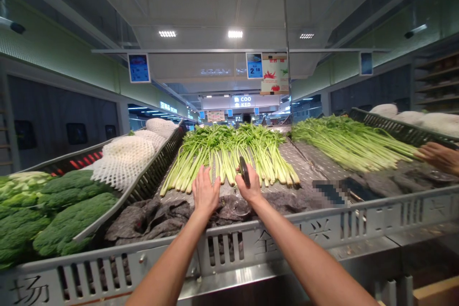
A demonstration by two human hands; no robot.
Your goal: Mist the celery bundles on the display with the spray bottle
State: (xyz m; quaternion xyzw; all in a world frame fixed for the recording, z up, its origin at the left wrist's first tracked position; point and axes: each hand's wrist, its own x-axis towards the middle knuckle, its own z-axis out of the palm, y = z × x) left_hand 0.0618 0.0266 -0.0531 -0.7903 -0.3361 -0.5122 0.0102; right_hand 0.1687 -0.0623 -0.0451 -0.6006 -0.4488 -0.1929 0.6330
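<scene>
My left hand [205, 191] lies palm down at the cut ends of the celery stalks [222, 165], its fingers apart and nothing visibly held. Close beside it on the right, my right hand [250, 185] is closed round a dark, narrow tool [244, 171] that stands up above the fist; its exact kind I cannot make out. The celery lies in a row with leaves toward the back and pale ends toward me. Beneath both wrists runs a crumpled dark grey cloth [143, 217].
On the left, a slatted divider [150, 172] separates broccoli [75, 220] and net-wrapped white produce [122, 158]. A grey crate front [172, 248] borders the display. A mirror [358, 138] on the right reflects the celery and a hand. Price signs [254, 66] hang above.
</scene>
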